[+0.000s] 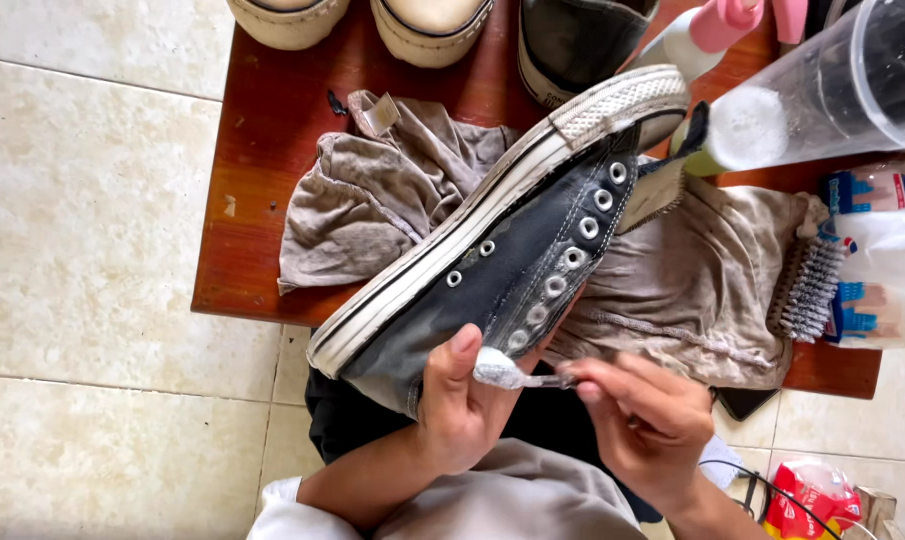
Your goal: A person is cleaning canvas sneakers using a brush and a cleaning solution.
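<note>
My left hand (458, 405) grips the heel end of a dark canvas high-top sneaker (503, 250) with a white rubber sole and metal eyelets, held on its side over the table. My right hand (643, 415) pinches the thin handle of a small brush or swab (508, 372). Its white foamy tip rests on the sneaker's upper beside my left thumb.
A stained grey cloth (693, 290) lies on a low red-brown wooden table (263, 150). Other shoes (428, 25) stand along its far edge. A clear plastic cup (833, 85), a scrub brush (808, 290) and a white bottle (888, 275) lie right. A red object (818, 495) sits on the tiled floor.
</note>
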